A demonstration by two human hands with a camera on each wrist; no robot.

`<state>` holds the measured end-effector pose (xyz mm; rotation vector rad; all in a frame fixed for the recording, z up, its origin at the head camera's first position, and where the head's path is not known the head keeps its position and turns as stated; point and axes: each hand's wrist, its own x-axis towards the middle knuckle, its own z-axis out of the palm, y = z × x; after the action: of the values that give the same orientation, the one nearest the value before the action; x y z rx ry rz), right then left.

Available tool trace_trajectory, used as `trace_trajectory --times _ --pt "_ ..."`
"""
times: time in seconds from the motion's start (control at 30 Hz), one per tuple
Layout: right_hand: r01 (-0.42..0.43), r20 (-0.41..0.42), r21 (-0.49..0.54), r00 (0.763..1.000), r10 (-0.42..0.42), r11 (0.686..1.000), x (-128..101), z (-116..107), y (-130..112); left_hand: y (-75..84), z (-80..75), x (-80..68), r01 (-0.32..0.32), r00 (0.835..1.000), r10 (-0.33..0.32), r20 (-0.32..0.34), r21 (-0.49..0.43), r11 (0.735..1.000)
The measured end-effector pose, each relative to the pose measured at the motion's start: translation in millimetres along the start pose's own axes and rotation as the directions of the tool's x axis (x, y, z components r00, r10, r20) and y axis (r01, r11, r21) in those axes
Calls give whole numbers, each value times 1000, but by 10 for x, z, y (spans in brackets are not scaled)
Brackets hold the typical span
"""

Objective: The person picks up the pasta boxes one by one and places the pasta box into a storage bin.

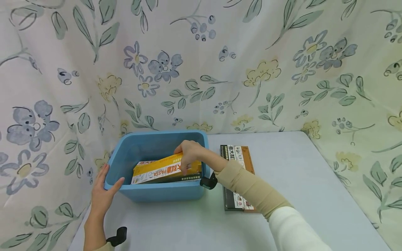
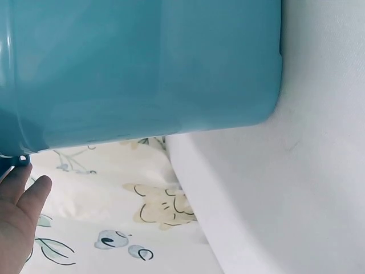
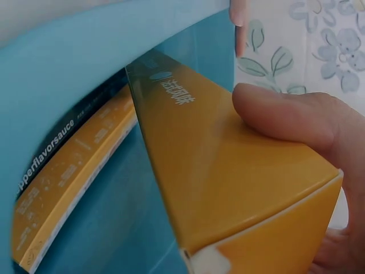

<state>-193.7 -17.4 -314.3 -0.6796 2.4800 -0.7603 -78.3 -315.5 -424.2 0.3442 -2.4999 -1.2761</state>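
Note:
A yellow pasta box [image 1: 169, 167] with a white band lies tilted inside the blue plastic bin [image 1: 160, 193]. My right hand [image 1: 191, 155] grips its right end from above. In the right wrist view, the thumb presses on one broad yellow face of the pasta box [image 3: 222, 165], and the other fingers are mostly hidden behind it. Beside it in the bin is another yellow and dark box [image 3: 74, 177], partly covered by the rim. My left hand [image 1: 103, 191] rests at the bin's front left corner, fingers straight along the rim and thumb spread out.
Right of the bin, dark and orange boxes [image 1: 232, 202] with white printed bands lie on the white table [image 1: 289, 174], partly hidden under my right forearm. A flowered curtain [image 1: 201, 69] hangs behind and beside the table. The bin stands close to the table's left edge.

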Motion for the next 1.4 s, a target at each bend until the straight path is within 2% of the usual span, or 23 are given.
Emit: trace_trajectory --times 0.93,1.13,1.4 --pt "-36 58 -65 998 39 997 205 72 -250 4 -5 20 5 1000 -5 -7 3 1000" --pt "-61 69 -72 995 66 996 212 73 -261 1 34 28 -3 1000 3 -2 -3 1000" --pt "-69 87 -102 993 78 992 235 113 -266 1 5 1 -1 1000 1 -5 -11 1000"
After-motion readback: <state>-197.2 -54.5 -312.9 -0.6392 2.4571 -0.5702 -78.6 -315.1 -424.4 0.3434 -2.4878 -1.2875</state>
